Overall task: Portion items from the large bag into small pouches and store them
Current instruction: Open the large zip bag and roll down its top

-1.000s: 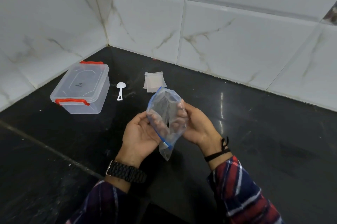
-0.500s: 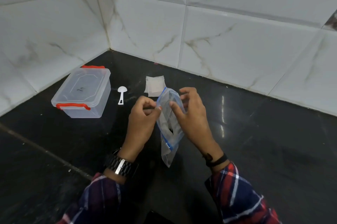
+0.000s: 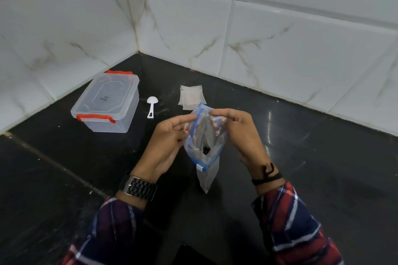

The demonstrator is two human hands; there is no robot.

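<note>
I see a glossy black stone bench [image 3: 323, 157], shiny marbled wall tiles [image 3: 280, 38], a clear plastic bag [image 3: 204, 146], a translucent plastic box [image 3: 107, 105], a white plastic spoon [image 3: 151, 104] and a metal watch strap [image 3: 140, 187].

Left hand [image 3: 167, 137], right hand [image 3: 241, 133] pinching.

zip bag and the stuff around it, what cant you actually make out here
Head view only:
- Zip bag: something dark lies at the bottom, too small and blurred by the plastic to identify.
- Right hand: fingertips sit behind the bag film, so they show only dimly.
- Box: lid on, frosted walls; contents unclear, and the mark on the lid is too small to read.
- Pouches: overlapping, number uncertain.
</note>
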